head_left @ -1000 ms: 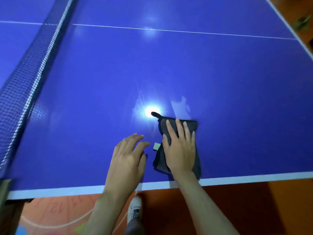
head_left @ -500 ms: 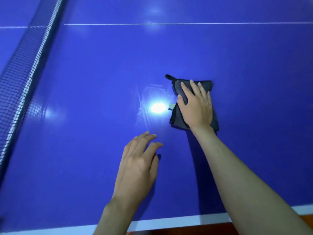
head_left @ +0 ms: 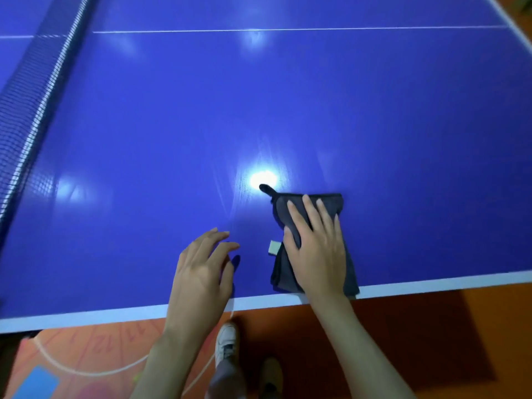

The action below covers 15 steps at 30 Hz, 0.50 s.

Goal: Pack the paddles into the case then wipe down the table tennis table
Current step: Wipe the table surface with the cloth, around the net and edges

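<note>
A folded dark grey cloth (head_left: 334,205) with a small pale tag lies on the blue table tennis table (head_left: 259,110), near its white front edge. My right hand (head_left: 316,249) presses flat on the cloth, fingers straight and spread. My left hand (head_left: 201,272) hovers or rests just left of it over the table's front edge, fingers relaxed and holding nothing. No paddles or case are in view.
The net (head_left: 31,90) runs along the left side. A white centre line (head_left: 288,30) crosses the far part of the table. Below the front edge lies orange floor (head_left: 431,326) with white markings, and my shoes (head_left: 227,344) stand there.
My right hand has pulled the cloth back from the middle of the table toward the front edge. The left hand stayed near the edge.
</note>
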Motion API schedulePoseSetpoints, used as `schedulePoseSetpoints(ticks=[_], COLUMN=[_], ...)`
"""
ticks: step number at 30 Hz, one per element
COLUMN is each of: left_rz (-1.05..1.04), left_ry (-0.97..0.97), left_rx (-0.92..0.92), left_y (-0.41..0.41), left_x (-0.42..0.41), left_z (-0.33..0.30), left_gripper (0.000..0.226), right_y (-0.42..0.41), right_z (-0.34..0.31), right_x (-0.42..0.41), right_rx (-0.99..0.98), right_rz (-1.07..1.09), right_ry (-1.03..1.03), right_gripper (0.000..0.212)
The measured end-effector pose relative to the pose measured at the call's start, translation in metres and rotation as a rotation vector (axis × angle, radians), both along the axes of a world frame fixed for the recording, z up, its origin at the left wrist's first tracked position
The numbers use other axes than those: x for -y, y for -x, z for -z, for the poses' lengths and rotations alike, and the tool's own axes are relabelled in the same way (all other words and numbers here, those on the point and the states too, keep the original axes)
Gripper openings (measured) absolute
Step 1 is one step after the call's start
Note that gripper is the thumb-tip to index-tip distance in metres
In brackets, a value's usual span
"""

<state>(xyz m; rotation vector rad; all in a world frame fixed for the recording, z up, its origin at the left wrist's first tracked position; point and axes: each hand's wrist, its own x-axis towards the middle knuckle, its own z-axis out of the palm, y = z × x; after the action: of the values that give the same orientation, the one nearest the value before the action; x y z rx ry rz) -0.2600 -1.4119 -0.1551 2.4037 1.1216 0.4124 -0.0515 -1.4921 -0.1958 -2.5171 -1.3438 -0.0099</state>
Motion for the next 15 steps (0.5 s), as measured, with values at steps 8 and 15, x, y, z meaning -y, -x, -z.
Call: schedulePoseSetpoints(ticks=[8, 15], left_rz=[-0.057, -0.168], left_ry=[0.026, 0.004], left_rx=[0.008, 0.019], left_y=[0.022, 0.066], left_x=[0.024, 0.003], left_z=[-0.006, -0.018], left_gripper=[0.038, 0.039], right_y=[0.027, 0.053], right_z=[0.007, 0.003], right_x=[0.072, 0.043], right_rx=[0.013, 0.050], right_rz=[0.049, 0.088], right_ry=[0.016, 0.074], right_gripper=[0.059, 0.060])
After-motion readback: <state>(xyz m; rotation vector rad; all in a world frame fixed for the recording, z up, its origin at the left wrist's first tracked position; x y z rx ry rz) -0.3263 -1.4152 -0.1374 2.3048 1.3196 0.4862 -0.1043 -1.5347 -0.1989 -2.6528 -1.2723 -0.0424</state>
